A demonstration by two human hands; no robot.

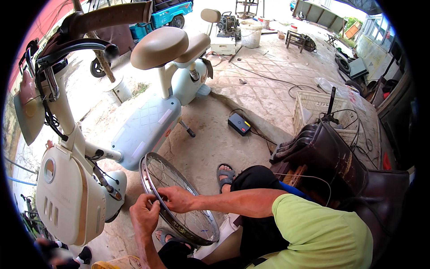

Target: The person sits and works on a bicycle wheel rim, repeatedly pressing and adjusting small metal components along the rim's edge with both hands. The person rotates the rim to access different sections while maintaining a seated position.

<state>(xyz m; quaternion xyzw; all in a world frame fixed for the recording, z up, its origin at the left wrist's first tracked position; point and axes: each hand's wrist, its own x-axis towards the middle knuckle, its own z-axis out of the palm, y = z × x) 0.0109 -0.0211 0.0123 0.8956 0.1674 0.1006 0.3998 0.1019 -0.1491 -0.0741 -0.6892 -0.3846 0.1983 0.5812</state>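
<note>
A bare metal wheel rim (181, 227) with thin spokes and no tyre stands tilted between my legs, its lower edge near my sandalled feet. My right hand (176, 199) is closed around the left side of the rim, fingers curled over its edge. Just left of it, my left hand (144, 214) is pinched shut against the outer face of the rim. Whatever sits between those fingertips is too small to tell. The two hands almost meet at the rim.
A pale blue and cream electric bike (148, 121) stands close on the left. A black box (239, 124) with a cable lies ahead on the concrete. To the right are a dark brown seat (327, 152) and a cream plastic crate (320, 103). A white bucket (251, 36) stands farther off.
</note>
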